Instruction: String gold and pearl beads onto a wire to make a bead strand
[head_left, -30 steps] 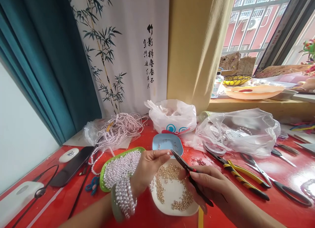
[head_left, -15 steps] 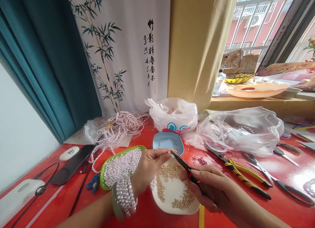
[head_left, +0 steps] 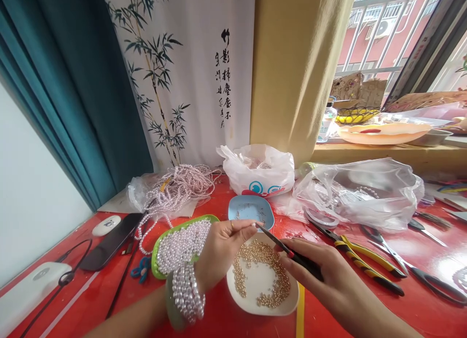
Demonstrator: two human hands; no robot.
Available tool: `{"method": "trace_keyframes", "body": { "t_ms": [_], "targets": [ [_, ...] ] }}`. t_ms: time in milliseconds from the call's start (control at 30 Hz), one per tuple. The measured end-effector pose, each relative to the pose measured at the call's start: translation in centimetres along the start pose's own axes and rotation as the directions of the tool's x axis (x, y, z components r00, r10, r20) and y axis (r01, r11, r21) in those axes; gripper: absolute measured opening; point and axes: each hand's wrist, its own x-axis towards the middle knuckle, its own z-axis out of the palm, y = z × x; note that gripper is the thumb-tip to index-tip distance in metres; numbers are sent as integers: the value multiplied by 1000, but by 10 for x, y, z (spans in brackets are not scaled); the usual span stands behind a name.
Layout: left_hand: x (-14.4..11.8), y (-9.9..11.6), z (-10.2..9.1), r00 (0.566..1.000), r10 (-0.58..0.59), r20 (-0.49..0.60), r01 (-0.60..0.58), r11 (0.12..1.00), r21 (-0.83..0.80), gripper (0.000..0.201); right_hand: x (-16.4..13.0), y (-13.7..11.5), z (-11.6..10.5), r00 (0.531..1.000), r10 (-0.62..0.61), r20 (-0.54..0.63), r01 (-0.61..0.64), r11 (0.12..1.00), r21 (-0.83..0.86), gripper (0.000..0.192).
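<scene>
My left hand (head_left: 222, 248) pinches a small pearl bead piece between thumb and forefinger above the white dish (head_left: 255, 306). Pearl strands (head_left: 188, 292) are wound round that wrist. My right hand (head_left: 321, 275) grips black fine-nosed pliers (head_left: 288, 250), whose tip meets the piece at my left fingertips. The white dish holds several small gold beads (head_left: 266, 275). Just behind it sits a blue dish (head_left: 251, 211) with tiny metal bits.
A green tray (head_left: 160, 245) of pearls lies to the left, with a heap of pearl strands (head_left: 178, 187) behind. Yellow-handled pliers (head_left: 361, 262) and scissors (head_left: 412, 267) lie to the right. Plastic bags (head_left: 361, 192) stand at the back. A phone (head_left: 109, 240) and cables lie at the left.
The pliers have tilted flatter and their jaws have closed onto the piece at my left fingertips. My right hand has turned palm down over the handles.
</scene>
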Motion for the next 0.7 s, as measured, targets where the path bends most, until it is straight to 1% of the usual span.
{"method": "trace_keyframes", "body": {
  "t_ms": [67,100,200,267,333,433,567,700],
  "targets": [
    [0,4,-2,994,17,107,-23,998,55,16,0,1,-1,1000,11,12,-11,1000,4,29],
    [0,5,-4,989,31,144,-41,997,69,17,0,1,-2,1000,16,17,-16,1000,4,28],
    [-1,7,-8,981,114,160,-130,987,97,19,0,2,-3,1000,-5,-10,5,1000,-22,26],
    [-1,7,-9,970,190,150,-214,963,164,23,0,1,-3,999,-32,-24,30,997,-68,24],
    [-2,8,-10,964,231,133,-256,940,226,23,0,0,-3,998,-55,-20,52,991,-125,22],
    [-2,10,-9,970,207,130,-234,941,246,18,0,0,-2,995,-101,-20,95,976,-196,19],
    [0,9,-8,974,188,126,-210,960,186,14,-2,4,1,982,-184,-52,165,953,-255,20],
    [-1,8,-7,978,164,129,-181,975,133,11,-3,7,3,968,-239,-75,208,935,-288,22]
  ]
}}
